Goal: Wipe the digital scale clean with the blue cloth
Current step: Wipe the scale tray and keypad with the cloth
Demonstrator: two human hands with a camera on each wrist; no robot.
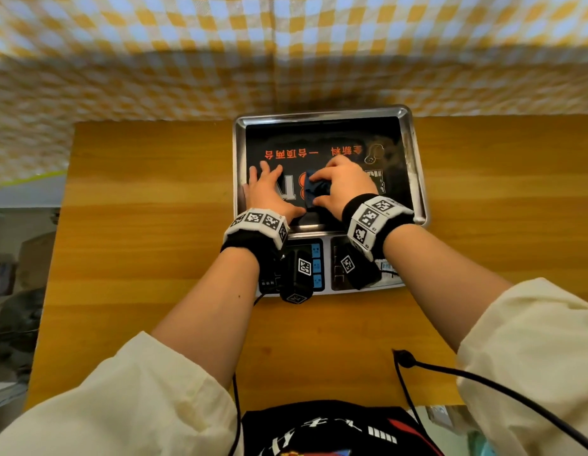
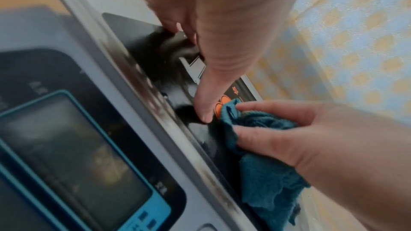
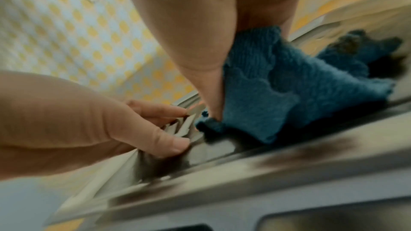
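Note:
The digital scale [image 1: 414, 159] stands at the far middle of the wooden table, its steel pan mirroring my dark printed shirt. Its display panel [image 2: 73, 147] faces me at the near side. My right hand [image 1: 343, 185] grips the bunched blue cloth [image 1: 314, 192] and holds it down on the pan's middle; the cloth [image 2: 264, 173] shows crumpled under those fingers, and again as teal terry cloth [image 3: 278, 85]. My left hand [image 1: 269, 192] lies flat on the pan's left part, fingers spread, its thumb [image 2: 211, 94] touching the pan beside the cloth.
The wooden table [image 1: 148, 225] has bare room left, right and in front of the scale. A yellow-and-white checked curtain [image 1: 154, 44] hangs behind the table. A black cable [image 1: 483, 380] runs across the near right of the table.

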